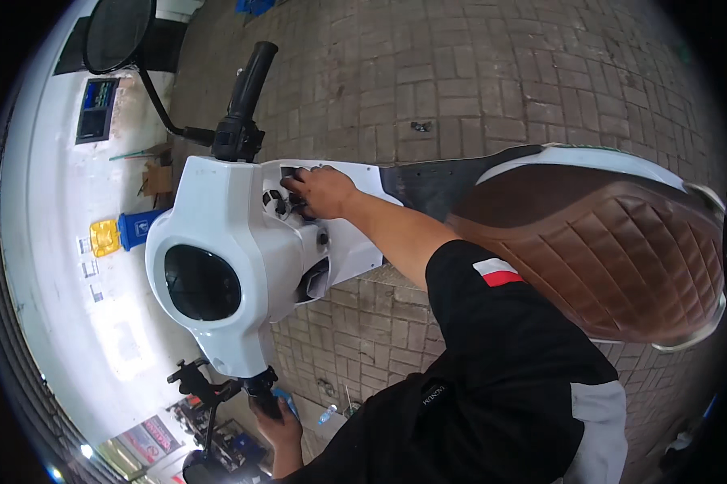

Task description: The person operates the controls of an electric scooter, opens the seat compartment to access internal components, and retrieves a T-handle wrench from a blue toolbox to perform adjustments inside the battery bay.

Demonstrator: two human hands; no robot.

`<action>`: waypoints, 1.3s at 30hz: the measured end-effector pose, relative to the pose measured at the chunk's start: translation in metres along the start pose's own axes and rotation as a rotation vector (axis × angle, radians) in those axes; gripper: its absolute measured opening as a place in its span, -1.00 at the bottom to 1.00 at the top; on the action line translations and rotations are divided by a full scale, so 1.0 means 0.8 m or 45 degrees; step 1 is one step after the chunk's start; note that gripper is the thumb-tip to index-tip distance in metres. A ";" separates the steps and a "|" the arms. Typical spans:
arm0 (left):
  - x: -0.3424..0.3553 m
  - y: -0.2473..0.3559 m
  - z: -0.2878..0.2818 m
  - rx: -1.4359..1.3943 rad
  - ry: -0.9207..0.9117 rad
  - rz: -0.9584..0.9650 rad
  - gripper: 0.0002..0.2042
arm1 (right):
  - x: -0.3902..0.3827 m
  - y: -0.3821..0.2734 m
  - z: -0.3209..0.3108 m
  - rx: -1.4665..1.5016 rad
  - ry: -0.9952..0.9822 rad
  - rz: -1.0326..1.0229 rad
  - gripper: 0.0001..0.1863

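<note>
A white scooter (206, 185) stands across the view, its front to the left and its quilted brown seat (597, 250) to the right. My left hand (283, 436) is wrapped round the near black handlebar grip (262, 397). Something light blue shows beside that hand, too small to name. My right hand (324, 192) reaches over to the white inner front panel (363, 181). Its bent fingers are at a dark recess there, next to a round black fitting (275, 203). Whatever those fingertips hold is hidden. The far handlebar grip (254, 77) is untouched.
A round mirror (120, 34) sticks out on a stalk at the far left. A black clamp-like holder (192, 379) sits by the near handlebar. Blue (140, 228) and yellow (104, 239) bins stand by the white wall. Brick paving (460, 73) lies around the scooter.
</note>
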State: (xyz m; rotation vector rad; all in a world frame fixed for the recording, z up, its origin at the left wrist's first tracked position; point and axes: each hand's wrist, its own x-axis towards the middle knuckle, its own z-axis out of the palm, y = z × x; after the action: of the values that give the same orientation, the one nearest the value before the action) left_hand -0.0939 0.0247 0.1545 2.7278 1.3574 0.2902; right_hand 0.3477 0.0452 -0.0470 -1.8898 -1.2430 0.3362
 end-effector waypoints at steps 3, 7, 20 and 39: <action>-0.002 -0.007 -0.001 0.114 -0.020 -0.032 -0.42 | 0.017 -0.002 0.006 -0.063 -0.083 -0.194 -0.52; 0.003 -0.010 -0.005 0.123 -0.075 -0.051 -0.44 | 0.037 0.017 0.022 -0.072 0.014 -0.409 -0.65; -0.004 -0.009 -0.005 0.156 0.005 -0.060 -0.50 | 0.074 0.042 0.022 0.920 -0.295 0.049 -0.51; -0.026 -0.010 -0.003 0.166 0.101 -0.557 -0.40 | 0.056 0.010 0.056 0.622 -0.275 0.354 -0.38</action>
State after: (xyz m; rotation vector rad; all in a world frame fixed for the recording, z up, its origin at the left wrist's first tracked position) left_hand -0.1125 0.0130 0.1531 2.4406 2.0048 0.2847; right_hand 0.3463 0.1041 -0.0717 -1.6214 -0.9198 0.9247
